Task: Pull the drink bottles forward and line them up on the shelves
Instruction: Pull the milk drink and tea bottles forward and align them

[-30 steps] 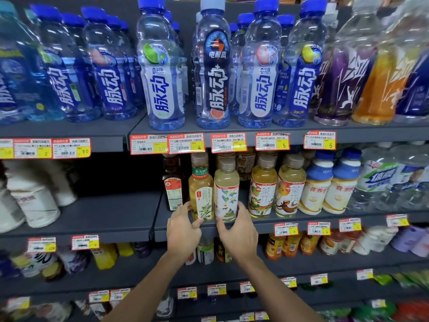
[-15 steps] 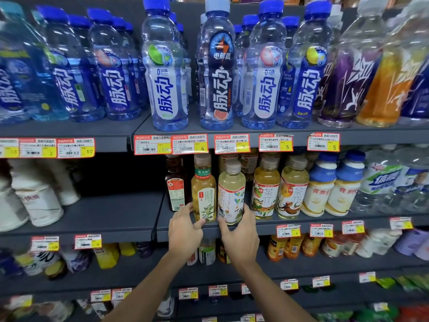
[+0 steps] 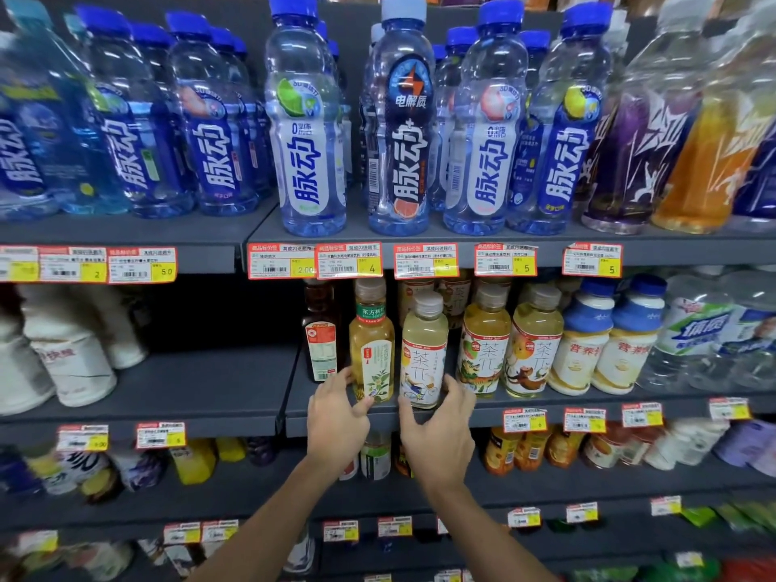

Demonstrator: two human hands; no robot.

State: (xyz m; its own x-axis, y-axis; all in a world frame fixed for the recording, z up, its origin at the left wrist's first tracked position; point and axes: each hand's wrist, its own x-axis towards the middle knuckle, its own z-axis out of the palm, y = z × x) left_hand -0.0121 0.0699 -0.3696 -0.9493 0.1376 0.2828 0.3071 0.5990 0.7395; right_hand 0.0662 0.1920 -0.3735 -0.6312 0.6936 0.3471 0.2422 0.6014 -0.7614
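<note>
Standing upright at the front edge of the middle shelf (image 3: 483,407), caps up and labels facing out, two tea bottles are held at their bases. The left hand (image 3: 336,417) pinches the green-labelled tea bottle (image 3: 372,342) between thumb and fingers; the right hand (image 3: 439,430) wraps the pale tea bottle (image 3: 423,350), just beside it.

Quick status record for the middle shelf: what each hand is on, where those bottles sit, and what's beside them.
left hand: fingers around base of green-banded tea bottle
right hand: fingers around base of pale tea bottle
both bottles: upright, at front edge of middle shelf
left neighbour: dark bottle, set further back
right neighbour: two yellow tea bottles
</note>
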